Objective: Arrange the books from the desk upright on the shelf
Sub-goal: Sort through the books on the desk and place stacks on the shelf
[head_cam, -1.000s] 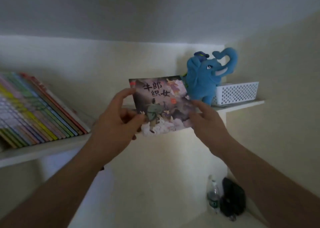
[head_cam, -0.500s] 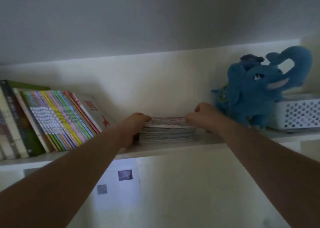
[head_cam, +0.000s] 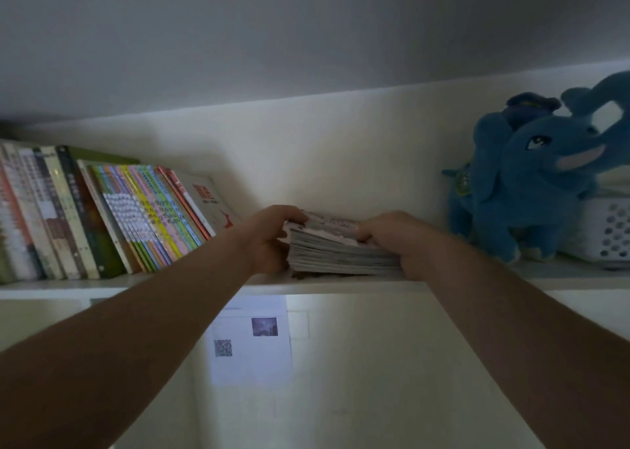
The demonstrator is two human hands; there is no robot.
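Note:
A stack of thin picture books (head_cam: 335, 256) lies flat on the white shelf (head_cam: 477, 283), its left side tipped up a little. My left hand (head_cam: 269, 235) grips the stack's left end, fingers curled over the top cover. My right hand (head_cam: 392, 240) grips the right end, fingers curled over the top edge. To the left, a row of books (head_cam: 112, 216) stands on the same shelf, the colourful thin ones leaning left. The stack's back edge is hidden.
A blue plush elephant (head_cam: 531, 179) stands on the shelf right of the stack, in front of a white perforated basket (head_cam: 610, 233). A paper sheet with printed squares (head_cam: 252, 339) hangs on the wall below the shelf. The ceiling is close above.
A second ago both hands held the books upright in front of the shelf. Since then they laid the stack flat on the shelf, and its left side has now lifted slightly.

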